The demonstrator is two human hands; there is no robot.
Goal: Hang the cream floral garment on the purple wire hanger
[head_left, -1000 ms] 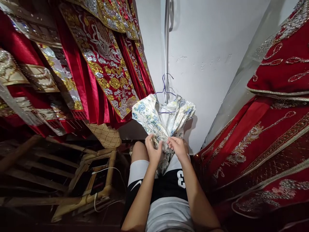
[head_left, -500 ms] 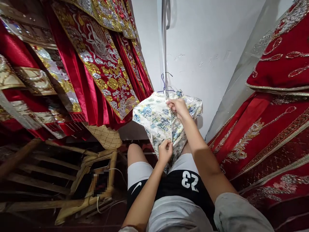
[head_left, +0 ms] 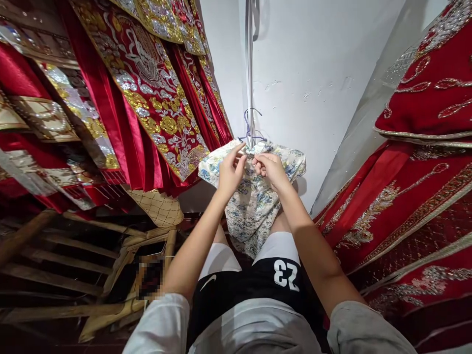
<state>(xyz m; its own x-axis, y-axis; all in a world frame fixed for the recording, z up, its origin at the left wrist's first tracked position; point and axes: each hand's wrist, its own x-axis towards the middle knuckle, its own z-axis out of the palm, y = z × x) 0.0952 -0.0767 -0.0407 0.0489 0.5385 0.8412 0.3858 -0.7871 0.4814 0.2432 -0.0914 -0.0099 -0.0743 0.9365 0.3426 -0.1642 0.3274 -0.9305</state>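
A white short-sleeved shirt (head_left: 252,206) with blue and yellow flowers hangs before me on a thin purple hanger (head_left: 248,129). Its lower part falls between my knees. My right hand (head_left: 272,171) pinches the shirt's front edge just below the collar, thumb against forefinger. To its left, my left hand (head_left: 231,172) is raised at the neckline with thumb and forefinger apart; the other fingers are partly hidden. The hanger's hook stands in front of an upright metal pole (head_left: 250,64); where it is hooked I cannot make out.
Red costumes with gold and silver embroidery (head_left: 158,98) hang at the left. More beaded red garments (head_left: 391,196) fill the right side, beside a translucent cover (head_left: 354,128). A wooden chair (head_left: 99,255) stands low at the left, bearing a blurred object (head_left: 150,278). Behind the shirt is a white wall (head_left: 309,54).
My left hand has let go of the shirt's lower front edge and risen to the collar. The shirt's lower part now hangs looser. My right hand has stayed near the neckline.
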